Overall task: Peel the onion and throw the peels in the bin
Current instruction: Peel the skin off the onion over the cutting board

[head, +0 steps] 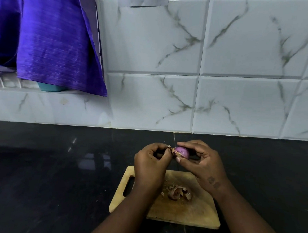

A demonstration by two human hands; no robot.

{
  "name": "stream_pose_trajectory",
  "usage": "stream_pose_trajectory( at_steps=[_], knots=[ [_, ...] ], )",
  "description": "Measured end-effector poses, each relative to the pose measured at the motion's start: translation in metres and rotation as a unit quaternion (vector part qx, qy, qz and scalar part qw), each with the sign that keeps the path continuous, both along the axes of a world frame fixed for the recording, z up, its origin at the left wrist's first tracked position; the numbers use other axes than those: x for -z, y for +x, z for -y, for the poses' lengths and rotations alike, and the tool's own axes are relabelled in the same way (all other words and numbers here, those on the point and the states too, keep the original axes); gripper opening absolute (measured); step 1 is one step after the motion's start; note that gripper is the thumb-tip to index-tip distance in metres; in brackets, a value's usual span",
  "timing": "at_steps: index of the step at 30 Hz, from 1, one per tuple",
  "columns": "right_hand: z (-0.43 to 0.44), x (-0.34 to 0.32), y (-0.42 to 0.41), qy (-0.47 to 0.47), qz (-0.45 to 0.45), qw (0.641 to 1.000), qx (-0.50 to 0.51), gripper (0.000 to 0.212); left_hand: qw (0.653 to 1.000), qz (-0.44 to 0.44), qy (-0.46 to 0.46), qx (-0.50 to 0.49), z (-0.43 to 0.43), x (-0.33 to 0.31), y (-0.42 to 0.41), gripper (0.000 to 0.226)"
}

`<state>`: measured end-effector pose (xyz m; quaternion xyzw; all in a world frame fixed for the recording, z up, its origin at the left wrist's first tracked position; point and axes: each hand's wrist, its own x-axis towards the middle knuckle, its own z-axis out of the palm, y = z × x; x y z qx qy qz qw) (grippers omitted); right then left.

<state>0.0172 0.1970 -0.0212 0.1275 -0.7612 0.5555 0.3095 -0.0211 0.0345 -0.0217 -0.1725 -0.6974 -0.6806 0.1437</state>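
Note:
A small purple onion point(182, 152) is held in the air above the far edge of a wooden cutting board point(180, 209). My right hand point(203, 160) grips the onion between thumb and fingers. My left hand point(151, 162) pinches a strip of dry peel point(171, 148) at the onion's left end. A heap of brown onion peels point(179, 192) lies on the board between my forearms. No bin is in view.
The board sits on a dark glossy countertop point(47, 173) against a white marbled tile wall point(187, 82). A purple cloth point(51, 38) hangs at the upper left over a ledge with a teal container point(50, 88).

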Motion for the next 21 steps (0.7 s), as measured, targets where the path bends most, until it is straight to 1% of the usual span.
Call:
stream_pose_trajectory(
  at_steps=[2, 4, 12, 14, 18, 21],
  knots=[
    [-0.0009, -0.0012, 0.0002, -0.008, -0.002, 1.000, 0.005, 0.037, 1.000, 0.009, 0.021, 0.021, -0.0004, -0.0006, 0.0008, 0.021],
    [-0.0013, -0.0020, 0.0006, -0.007, -0.004, 1.000, 0.013, 0.037, 1.000, 0.004, 0.017, 0.024, -0.0017, -0.0007, 0.0019, 0.017],
    [0.0001, 0.0002, 0.0011, 0.008, -0.012, 1.000, 0.019, 0.039, 0.999, 0.018, 0.017, 0.021, -0.0008, 0.0007, -0.0010, 0.017],
    [0.0000, 0.0001, 0.0018, 0.014, -0.010, 1.000, 0.016, 0.039, 1.000, 0.009, 0.012, 0.017, -0.0003, 0.0001, 0.0003, 0.016],
    [0.0014, 0.0015, 0.0006, 0.011, -0.014, 1.000, 0.007, 0.039, 0.999, -0.043, -0.023, -0.021, -0.0006, 0.0022, 0.0009, 0.013],
    [0.0018, 0.0024, -0.0008, 0.009, -0.018, 1.000, 0.010, 0.038, 0.996, -0.066, -0.044, -0.037, -0.0021, 0.0045, -0.0015, 0.012]
  ],
)
